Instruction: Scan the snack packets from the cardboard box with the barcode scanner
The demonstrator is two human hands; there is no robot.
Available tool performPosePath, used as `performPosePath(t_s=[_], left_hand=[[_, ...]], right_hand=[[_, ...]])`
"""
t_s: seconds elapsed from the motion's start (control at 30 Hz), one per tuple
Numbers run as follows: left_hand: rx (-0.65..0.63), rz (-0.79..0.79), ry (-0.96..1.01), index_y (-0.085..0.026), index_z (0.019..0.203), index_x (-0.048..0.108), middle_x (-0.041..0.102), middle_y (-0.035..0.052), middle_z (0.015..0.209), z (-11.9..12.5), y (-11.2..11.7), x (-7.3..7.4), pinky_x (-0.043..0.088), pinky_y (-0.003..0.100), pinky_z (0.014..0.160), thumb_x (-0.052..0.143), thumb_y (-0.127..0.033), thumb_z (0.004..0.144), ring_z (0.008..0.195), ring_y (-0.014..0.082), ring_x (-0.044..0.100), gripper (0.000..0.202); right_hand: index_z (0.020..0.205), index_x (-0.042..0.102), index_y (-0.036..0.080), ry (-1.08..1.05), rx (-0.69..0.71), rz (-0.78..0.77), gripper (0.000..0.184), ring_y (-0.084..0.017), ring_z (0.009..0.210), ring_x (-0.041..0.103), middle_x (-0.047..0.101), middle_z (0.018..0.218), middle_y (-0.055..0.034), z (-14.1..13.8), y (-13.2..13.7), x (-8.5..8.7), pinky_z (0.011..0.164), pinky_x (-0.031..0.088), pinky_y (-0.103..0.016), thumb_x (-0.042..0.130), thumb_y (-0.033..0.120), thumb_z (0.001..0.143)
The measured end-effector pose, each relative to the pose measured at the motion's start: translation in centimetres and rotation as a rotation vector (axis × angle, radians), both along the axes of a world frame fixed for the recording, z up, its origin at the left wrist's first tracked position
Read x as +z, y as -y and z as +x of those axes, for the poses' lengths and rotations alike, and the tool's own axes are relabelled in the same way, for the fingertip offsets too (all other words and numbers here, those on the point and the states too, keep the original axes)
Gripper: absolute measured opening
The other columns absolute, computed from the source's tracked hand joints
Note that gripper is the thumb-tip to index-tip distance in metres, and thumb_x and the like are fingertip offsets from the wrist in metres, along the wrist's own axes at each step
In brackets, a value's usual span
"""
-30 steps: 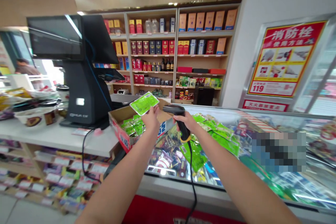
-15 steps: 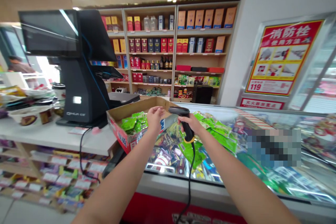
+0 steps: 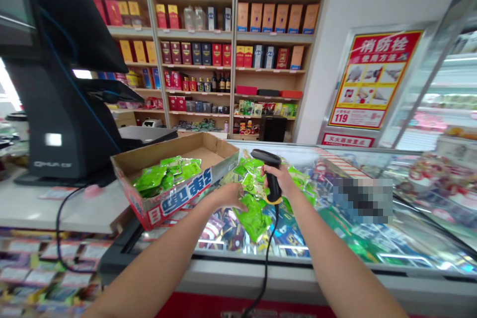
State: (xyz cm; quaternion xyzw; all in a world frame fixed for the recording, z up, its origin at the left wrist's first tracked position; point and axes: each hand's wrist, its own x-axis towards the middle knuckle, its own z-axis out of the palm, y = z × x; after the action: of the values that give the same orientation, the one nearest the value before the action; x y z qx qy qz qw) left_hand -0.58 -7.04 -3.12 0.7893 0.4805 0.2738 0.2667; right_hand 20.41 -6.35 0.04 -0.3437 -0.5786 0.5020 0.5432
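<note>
My right hand [image 3: 280,179] is wrapped round the grip of a black barcode scanner [image 3: 274,189], whose head points left above the glass counter. A cable runs down from its handle. My left hand [image 3: 230,196] reaches over the green packets [image 3: 254,218] lying on the glass, thumb and fingers apart at the edge of one packet; whether it touches is unclear. More green packets lie behind the scanner. To the left, an open cardboard box [image 3: 186,194] with blue lettering holds several similar green packets [image 3: 167,173].
A black checkout terminal [image 3: 67,124] stands on the white counter [image 3: 22,208] at left. The glass display counter [image 3: 298,256] spreads in front of me, with goods beneath. Shelves of boxed bottles [image 3: 197,54] line the back. A blurred-out object [image 3: 363,200] lies at right.
My left hand has moved from beside the box to the green packets on the glass. The scanner remains in my right hand. The view has turned right and nearer.
</note>
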Motion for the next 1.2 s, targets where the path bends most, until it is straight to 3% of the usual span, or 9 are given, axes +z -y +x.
performPosePath(t_s=[0.13, 0.23, 0.37, 0.47, 0.63, 0.73, 0.83, 1.2], left_hand=[[-0.143, -0.132, -0.023, -0.019, 0.05, 0.054, 0.051, -0.0036, 0.048, -0.9, -0.6, -0.1, 0.028, 0.023, 0.046, 0.076, -0.022, 0.054, 0.045, 0.0108, 0.042, 0.023], [-0.209, -0.258, 0.17, -0.018, 0.053, 0.05, 0.046, -0.0053, 0.047, -1.5, -0.9, 0.3, 0.027, 0.02, 0.045, 0.073, -0.023, 0.06, 0.044, 0.0082, 0.039, 0.025], [-0.05, -0.405, 0.626, -0.019, 0.066, 0.049, 0.048, -0.007, 0.049, -1.8, -1.1, 1.0, 0.032, 0.018, 0.041, 0.077, -0.027, 0.057, 0.042, 0.0085, 0.045, 0.031], [0.115, -0.35, 1.017, -0.019, 0.071, 0.046, 0.053, -0.0067, 0.053, -1.5, -1.6, 1.2, 0.046, 0.023, 0.046, 0.077, -0.027, 0.059, 0.046, 0.0111, 0.054, 0.034], [0.086, -0.257, 1.43, -0.017, 0.076, 0.048, 0.061, -0.0028, 0.066, -0.4, -2.3, 0.5, 0.058, 0.038, 0.069, 0.074, -0.021, 0.068, 0.065, 0.0151, 0.065, 0.027], [0.097, -0.255, 1.508, -0.017, 0.08, 0.051, 0.062, -0.0013, 0.066, 0.3, -2.5, -0.2, 0.057, 0.04, 0.071, 0.072, -0.02, 0.07, 0.072, 0.0182, 0.067, 0.024], [0.089, -0.24, 1.532, -0.017, 0.081, 0.052, 0.063, -0.0002, 0.069, 0.7, -2.5, -0.7, 0.056, 0.038, 0.071, 0.072, -0.021, 0.07, 0.074, 0.0184, 0.067, 0.023], [0.144, -0.193, 1.507, -0.018, 0.082, 0.051, 0.06, -0.0011, 0.072, 1.0, -2.6, -0.9, 0.053, 0.035, 0.07, 0.071, -0.027, 0.069, 0.073, 0.0174, 0.065, 0.025]], right_hand=[[0.072, 0.063, 0.016, 0.088, 0.014, -0.019, 0.024, -0.014, 0.037, 0.056, 0.065, 0.055, -0.0021, 0.2, 0.1, -0.7, 0.036, 0.043, -0.023, 0.068, 0.039, 0.069], [0.07, 0.062, 0.015, 0.114, 0.014, -0.026, 0.024, -0.013, 0.036, 0.056, 0.065, 0.055, -0.0026, 0.2, 0.4, -0.7, 0.036, 0.042, -0.023, 0.068, 0.038, 0.068], [0.072, 0.062, 0.015, 0.053, 0.053, -0.02, 0.025, -0.013, 0.037, 0.057, 0.065, 0.06, -0.0026, 0.3, 0.8, -0.4, 0.035, 0.042, -0.023, 0.068, 0.038, 0.068], [0.075, 0.062, 0.015, -0.04, 0.117, 0.018, 0.025, -0.012, 0.038, 0.056, 0.064, 0.063, -0.0015, 0.5, 1.0, -0.1, 0.036, 0.043, -0.022, 0.068, 0.038, 0.069], [0.075, 0.06, 0.014, 0.016, 0.288, -0.01, 0.026, -0.012, 0.038, 0.056, 0.062, 0.061, -0.0011, 0.4, 1.2, -0.3, 0.036, 0.044, -0.022, 0.067, 0.039, 0.071], [0.074, 0.059, 0.014, 0.147, 0.368, -0.029, 0.027, -0.013, 0.037, 0.057, 0.062, 0.06, -0.0014, -0.2, 1.1, -0.8, 0.036, 0.045, -0.023, 0.069, 0.039, 0.07], [0.073, 0.059, 0.014, 0.227, 0.359, -0.042, 0.029, -0.014, 0.035, 0.057, 0.063, 0.059, -0.0013, -0.8, 1.1, -1.1, 0.034, 0.044, -0.023, 0.071, 0.04, 0.068], [0.063, 0.059, 0.013, 0.259, 0.371, -0.058, 0.028, -0.012, 0.034, 0.053, 0.06, 0.052, -0.0011, -0.8, 1.3, -1.1, 0.034, 0.041, -0.023, 0.069, 0.039, 0.07]])
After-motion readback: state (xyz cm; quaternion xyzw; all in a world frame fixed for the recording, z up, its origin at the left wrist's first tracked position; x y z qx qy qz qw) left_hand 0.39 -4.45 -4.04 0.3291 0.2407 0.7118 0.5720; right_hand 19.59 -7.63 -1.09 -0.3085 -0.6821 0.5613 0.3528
